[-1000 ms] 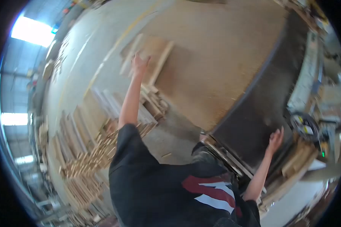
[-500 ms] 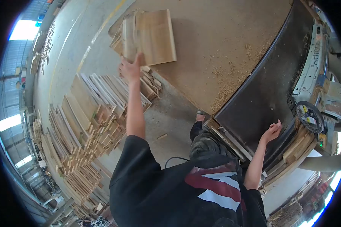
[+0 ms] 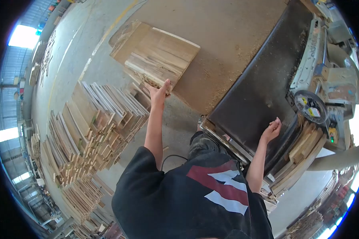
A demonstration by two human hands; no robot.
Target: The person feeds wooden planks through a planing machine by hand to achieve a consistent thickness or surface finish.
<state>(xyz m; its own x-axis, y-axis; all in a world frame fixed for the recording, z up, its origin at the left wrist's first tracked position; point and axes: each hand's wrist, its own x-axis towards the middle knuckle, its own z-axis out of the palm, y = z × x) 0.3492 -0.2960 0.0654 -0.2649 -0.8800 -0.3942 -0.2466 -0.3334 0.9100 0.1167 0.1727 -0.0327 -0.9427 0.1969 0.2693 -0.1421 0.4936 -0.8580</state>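
Observation:
My left hand (image 3: 158,93) grips the near end of a wooden board (image 3: 161,51); its thumb lies on the board's face and the other fingers are partly hidden below. The board is pale with rough, bark-like edges and lies tilted over a stack of wood (image 3: 121,46). My right hand (image 3: 272,129) hovers at or just above the black machine table (image 3: 259,95), near its right edge, with nothing visible in it. Its fingers are loosely curled and partly apart.
A machine with a handwheel (image 3: 310,106) stands at the right, wood pieces (image 3: 303,149) beside it. Large stacks of boards (image 3: 99,119) fill the left. Sawdust lies on the brown surface (image 3: 223,44) ahead. A dark cable (image 3: 173,156) curves near my legs.
The board in my left hand has turned and now shows its face more clearly. My left hand has shifted right and nearer. The machine table and right hand appear further left in view.

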